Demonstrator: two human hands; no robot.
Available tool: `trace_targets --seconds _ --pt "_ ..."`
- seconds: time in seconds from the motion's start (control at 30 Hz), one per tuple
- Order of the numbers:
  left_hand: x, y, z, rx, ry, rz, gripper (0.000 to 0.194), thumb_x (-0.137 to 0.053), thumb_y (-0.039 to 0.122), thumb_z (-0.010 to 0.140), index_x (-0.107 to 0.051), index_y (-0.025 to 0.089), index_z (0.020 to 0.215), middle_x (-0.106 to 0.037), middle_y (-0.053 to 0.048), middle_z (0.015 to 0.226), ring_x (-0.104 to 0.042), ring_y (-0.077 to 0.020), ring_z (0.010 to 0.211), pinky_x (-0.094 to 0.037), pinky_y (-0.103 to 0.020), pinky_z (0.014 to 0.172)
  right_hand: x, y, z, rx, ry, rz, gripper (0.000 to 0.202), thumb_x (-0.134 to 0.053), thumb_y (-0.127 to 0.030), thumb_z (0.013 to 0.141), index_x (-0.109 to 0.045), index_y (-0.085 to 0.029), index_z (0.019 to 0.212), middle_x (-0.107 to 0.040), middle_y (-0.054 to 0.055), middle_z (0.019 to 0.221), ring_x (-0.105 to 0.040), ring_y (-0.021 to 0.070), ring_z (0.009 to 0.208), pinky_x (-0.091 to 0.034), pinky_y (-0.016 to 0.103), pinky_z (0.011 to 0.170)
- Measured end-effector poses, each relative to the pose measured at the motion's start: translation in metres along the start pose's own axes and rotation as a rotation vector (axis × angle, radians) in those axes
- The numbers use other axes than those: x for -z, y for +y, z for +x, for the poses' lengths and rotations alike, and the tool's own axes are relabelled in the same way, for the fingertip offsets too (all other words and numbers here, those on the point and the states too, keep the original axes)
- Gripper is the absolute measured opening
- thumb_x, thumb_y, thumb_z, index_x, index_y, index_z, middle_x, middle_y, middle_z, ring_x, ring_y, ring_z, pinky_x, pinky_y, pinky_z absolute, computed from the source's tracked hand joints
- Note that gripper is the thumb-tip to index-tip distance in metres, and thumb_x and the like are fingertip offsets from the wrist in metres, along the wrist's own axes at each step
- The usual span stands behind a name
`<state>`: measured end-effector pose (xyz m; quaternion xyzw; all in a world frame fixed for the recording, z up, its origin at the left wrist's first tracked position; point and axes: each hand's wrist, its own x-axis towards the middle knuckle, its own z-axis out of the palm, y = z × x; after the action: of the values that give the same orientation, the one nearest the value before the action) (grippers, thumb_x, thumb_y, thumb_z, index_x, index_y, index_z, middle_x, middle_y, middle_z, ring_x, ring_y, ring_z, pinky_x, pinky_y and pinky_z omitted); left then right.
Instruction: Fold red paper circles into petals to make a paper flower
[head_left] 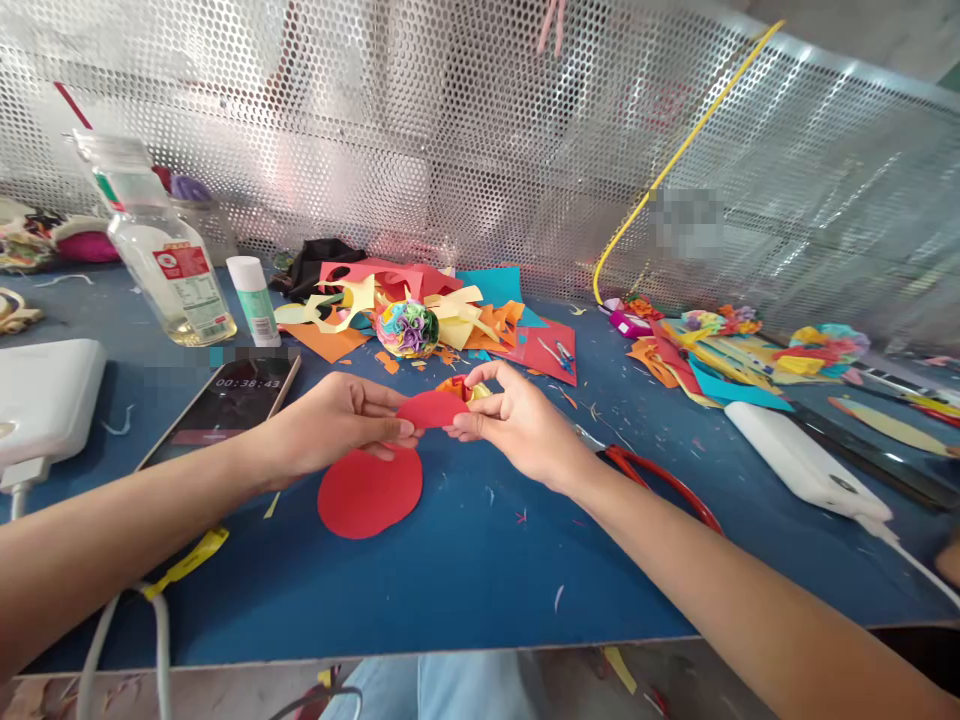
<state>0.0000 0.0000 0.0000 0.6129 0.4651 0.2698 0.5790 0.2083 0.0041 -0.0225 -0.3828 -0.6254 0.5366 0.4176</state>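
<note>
Between my two hands a red paper piece (433, 409) with a rounded edge is held above the blue table (480, 580). My left hand (352, 420) pinches its left side, and my right hand (506, 415) grips the right side between thumb and fingers. Below my left hand lies a round red paper disc (370, 492), partly covered by the fingers. Just behind the held piece shows a small orange and yellow paper shape (457, 387), mostly hidden. Red-handled scissors (664, 478) lie beside my right wrist, partly hidden by the forearm.
A colourful paper pompom flower (406, 328) sits before a heap of cut paper scraps (450, 295). To the left are a glue stick (255, 300), a glass bottle (169, 250), a phone (232, 395) and a white power bank (52, 400). Another power bank (806, 465) lies right; a perforated metal screen (465, 130) stands behind.
</note>
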Motion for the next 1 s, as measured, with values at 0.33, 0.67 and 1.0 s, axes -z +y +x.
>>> trace_targets --seconds 0.33,0.67,1.0 --pt "0.005 0.004 -0.001 -0.015 -0.016 -0.215 0.023 -0.068 0.038 0.070 -0.073 0.017 0.077 -0.064 -0.004 0.072 -0.057 -0.0112 0.062 -0.055 -0.021 0.054 -0.004 -0.007 -0.014 0.254 0.045 -0.358 0.019 -0.056 -0.026 0.083 -0.046 -0.025 0.099 -0.070 -0.001 0.080 -0.067 0.0153 0.071 -0.052 0.028 0.066" --pt "0.004 0.010 -0.008 0.039 -0.079 -0.268 0.015 -0.068 0.028 0.072 -0.071 0.013 0.072 -0.068 -0.006 0.071 -0.060 -0.0113 0.064 -0.051 -0.017 0.055 -0.002 0.000 -0.010 0.744 0.025 -0.635 0.050 -0.054 -0.010 0.083 -0.044 -0.033 0.126 -0.059 0.002 0.120 -0.055 0.0163 0.110 -0.048 0.035 0.093" --pt "0.001 0.011 -0.017 0.106 -0.100 -0.513 0.014 -0.073 0.020 0.068 -0.062 0.013 0.065 -0.068 0.000 0.075 -0.064 -0.0089 0.069 -0.050 -0.018 0.067 0.000 -0.010 -0.016 1.142 0.056 -0.980 0.037 -0.055 -0.011 0.083 -0.056 -0.028 0.116 -0.061 0.005 0.117 -0.052 0.0180 0.111 -0.051 0.035 0.085"
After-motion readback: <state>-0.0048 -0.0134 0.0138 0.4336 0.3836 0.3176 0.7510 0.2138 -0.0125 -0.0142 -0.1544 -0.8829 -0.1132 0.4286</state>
